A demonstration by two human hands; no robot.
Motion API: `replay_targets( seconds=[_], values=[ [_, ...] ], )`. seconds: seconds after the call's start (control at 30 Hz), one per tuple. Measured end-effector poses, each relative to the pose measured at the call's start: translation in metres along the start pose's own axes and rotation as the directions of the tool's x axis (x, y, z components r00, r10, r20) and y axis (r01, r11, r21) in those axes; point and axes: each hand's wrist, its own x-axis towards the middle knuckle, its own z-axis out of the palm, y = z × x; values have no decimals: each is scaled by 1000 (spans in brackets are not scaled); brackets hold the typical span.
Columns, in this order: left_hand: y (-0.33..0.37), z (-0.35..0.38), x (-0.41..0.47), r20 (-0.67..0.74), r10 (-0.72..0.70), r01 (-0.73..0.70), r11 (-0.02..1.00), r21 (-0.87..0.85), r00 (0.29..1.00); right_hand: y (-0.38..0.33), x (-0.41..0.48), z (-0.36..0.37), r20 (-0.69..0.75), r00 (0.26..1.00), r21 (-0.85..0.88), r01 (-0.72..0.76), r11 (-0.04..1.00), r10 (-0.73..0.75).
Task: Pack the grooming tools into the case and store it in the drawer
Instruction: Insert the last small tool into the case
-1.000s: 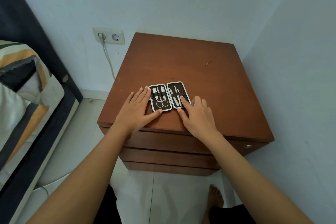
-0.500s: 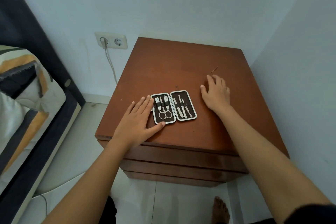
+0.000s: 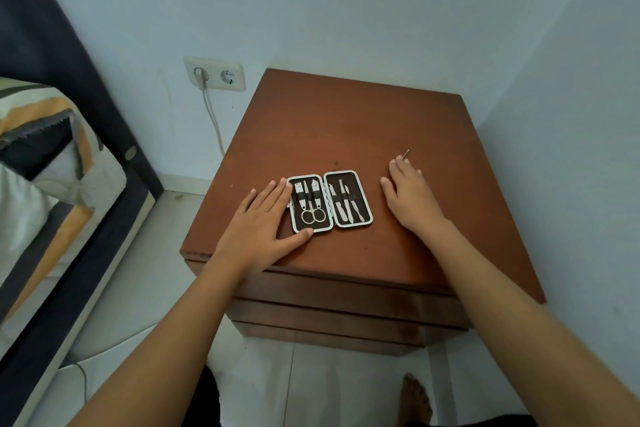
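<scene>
A small grooming case [image 3: 331,202] lies open flat near the front of the brown nightstand top [image 3: 346,121]. Scissors and clippers sit strapped in its left half, several slim metal tools in its right half. My left hand [image 3: 263,225] lies flat against the case's left edge, thumb along its front corner. My right hand [image 3: 410,196] rests palm down on the wood to the right of the case, apart from it. Its fingertips touch a thin metal tool [image 3: 406,153] lying loose on the top. Closed drawer fronts [image 3: 346,308] show below the top.
The nightstand stands in a corner, with a wall close on the right and behind. A bed with a striped pillow [image 3: 41,163] is on the left. A wall socket [image 3: 214,73] with a white cable sits behind left. My bare foot [image 3: 417,399] is on the tiled floor.
My right hand left the case's front right corner and moved right and back onto the bare wood, up to the thin loose tool. The left hand stayed against the case.
</scene>
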Motion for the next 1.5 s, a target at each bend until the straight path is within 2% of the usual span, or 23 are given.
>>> replay_targets(
  seconds=[0.1,0.2,0.3,0.5,0.63,0.77,0.9,1.1,1.23,1.5],
  values=[
    [1,-1,0,14,-9,9,1000,7,1000,-2,-43,-2,-118,991,136,79,988,-62],
    [4,-4,-1,30,-12,11,1000,22,999,-3,-75,-9,-254,967,218,94,971,-37],
    [5,-6,-2,32,-13,13,1000,16,999,-3,-91,-15,-305,952,285,84,955,7],
    [7,-5,-3,26,-16,15,1000,28,1000,-2,-92,-21,-254,940,437,-100,894,229],
    [6,-4,-2,23,-13,12,1000,26,1000,-3,-84,-26,-126,939,369,-256,893,321],
    [5,-3,-1,16,-8,8,1000,26,1000,-9,-78,-29,-42,948,259,-296,920,316],
    [3,-2,-1,10,-7,7,1000,23,1000,-13,-80,-26,-19,967,153,-246,957,252],
    [3,-2,-1,18,-6,5,1000,29,1000,-35,-83,-25,-94,985,362,-98,927,141],
    [4,-2,-1,16,-5,4,999,32,1000,-45,-76,-19,-143,989,301,-2,954,48],
    [2,-1,-1,7,3,-3,1000,28,1000,-55,-73,-11,-121,993,210,17,978,8]
  ],
)
